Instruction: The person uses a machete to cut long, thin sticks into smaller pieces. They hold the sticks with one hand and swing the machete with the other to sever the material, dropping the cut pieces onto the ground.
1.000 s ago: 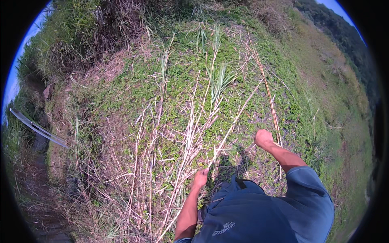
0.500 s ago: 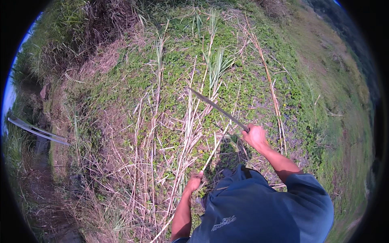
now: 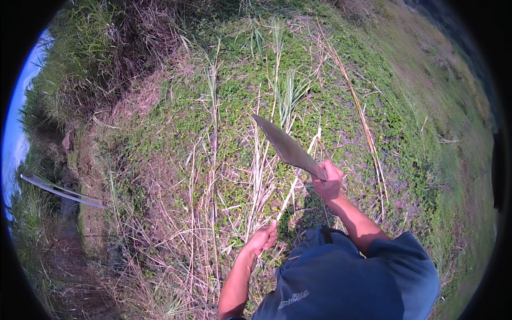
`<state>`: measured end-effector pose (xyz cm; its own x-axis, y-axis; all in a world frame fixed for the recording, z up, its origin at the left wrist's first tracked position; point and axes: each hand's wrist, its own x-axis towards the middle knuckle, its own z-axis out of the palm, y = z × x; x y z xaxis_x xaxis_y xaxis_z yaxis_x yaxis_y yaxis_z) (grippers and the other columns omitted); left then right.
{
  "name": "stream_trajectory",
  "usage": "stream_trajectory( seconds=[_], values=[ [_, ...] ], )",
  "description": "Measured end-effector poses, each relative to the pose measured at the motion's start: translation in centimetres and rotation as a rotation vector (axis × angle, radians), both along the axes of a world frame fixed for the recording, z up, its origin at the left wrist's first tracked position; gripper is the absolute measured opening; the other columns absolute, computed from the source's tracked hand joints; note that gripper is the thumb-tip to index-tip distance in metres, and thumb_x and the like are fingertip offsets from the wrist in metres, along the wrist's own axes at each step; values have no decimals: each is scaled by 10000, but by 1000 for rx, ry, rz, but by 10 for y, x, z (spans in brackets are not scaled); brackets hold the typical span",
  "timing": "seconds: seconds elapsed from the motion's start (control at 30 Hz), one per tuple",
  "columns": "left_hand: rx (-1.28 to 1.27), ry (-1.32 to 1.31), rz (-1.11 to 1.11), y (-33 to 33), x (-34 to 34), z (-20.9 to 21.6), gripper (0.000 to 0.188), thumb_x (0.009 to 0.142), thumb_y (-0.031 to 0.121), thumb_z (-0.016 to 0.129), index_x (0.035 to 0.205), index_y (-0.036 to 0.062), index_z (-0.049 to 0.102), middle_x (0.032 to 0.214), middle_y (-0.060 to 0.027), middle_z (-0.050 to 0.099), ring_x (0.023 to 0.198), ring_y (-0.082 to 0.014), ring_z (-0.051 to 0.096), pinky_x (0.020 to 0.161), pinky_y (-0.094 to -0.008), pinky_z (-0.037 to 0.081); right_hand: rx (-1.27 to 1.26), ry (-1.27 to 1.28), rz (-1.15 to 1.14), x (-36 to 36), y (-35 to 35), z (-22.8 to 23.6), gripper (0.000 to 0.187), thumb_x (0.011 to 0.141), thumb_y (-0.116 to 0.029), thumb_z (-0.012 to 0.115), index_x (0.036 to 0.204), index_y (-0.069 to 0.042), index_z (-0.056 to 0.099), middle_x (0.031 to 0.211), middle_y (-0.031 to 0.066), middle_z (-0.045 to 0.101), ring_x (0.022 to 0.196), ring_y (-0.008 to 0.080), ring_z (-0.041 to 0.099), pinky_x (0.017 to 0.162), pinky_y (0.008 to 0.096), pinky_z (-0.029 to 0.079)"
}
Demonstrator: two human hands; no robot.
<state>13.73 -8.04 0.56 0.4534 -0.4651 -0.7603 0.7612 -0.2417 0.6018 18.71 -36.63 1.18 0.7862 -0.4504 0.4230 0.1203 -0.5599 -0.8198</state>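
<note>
The right hand [image 3: 328, 181] is closed tight around the handle of a broad machete [image 3: 285, 146], whose grey blade slants up and to the left from the fist, lifted clear of the ground over the patch of cut stalks. Held that way, with the wrist cocked and the forearm extended, the blade sits above the plants rather than in them, which looks like a raised position between strokes, though that is a judgement only. The handle itself is wholly covered by the fingers, so its shape and material cannot be told.

The left hand [image 3: 262, 239] is low, just above the person's blue shirt [image 3: 346, 277], curled around the base of a pale dry stalk [image 3: 296, 178] that runs up and to the right toward the blade; gripping it near the foot would keep it taut and steady. Whether the fingers close fully round the stalk or only pinch it is hard to make out.

Around both hands lies a scatter of dry straw-coloured stems [image 3: 213, 176] on low green ground cover [image 3: 341, 96]. A long thin pale object [image 3: 61, 189] crosses the shaded ditch at the far left; what it is cannot be told, and the fisheye rim cuts off the surroundings
</note>
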Motion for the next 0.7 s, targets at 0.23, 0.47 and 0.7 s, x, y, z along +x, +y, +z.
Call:
stream_trajectory(
  seconds=[0.23, 0.47, 0.7],
  values=[
    [183, 32, -136, -8, 0, -57, 501, 1039, 488, 347, 678, 149, 421, 458, 31, 311, 359, -102, 241, 357, -275, 202, 142, 896, -109, -42, -20, -150, 331, 778, -279, 656, 864, 40, 687, 877, 277, 675, 823, 387, 677, 779, 442, 526],
    [731, -682, -146, 3, -44, -121, 750, 990, 595, 329, 834, -63, 654, 845, -307, 644, 856, -468, 619, 808, -514, 456, 218, 525, -63, -14, -22, -78, 291, 751, -249, 645, 761, 41, 622, 647, 192, 626, 577, 284, 579, 595, 422, 455],
    [786, -692, -12, 41, -41, -98, 789, 995, 607, 280, 766, -57, 641, 819, -311, 635, 816, -457, 626, 794, -510, 470, 342, 339, -15, 5, 16, -80, 356, 837, -325, 698, 731, 5, 618, 578, 55, 548, 526, 182, 523, 534, 379, 420]
  ],
)
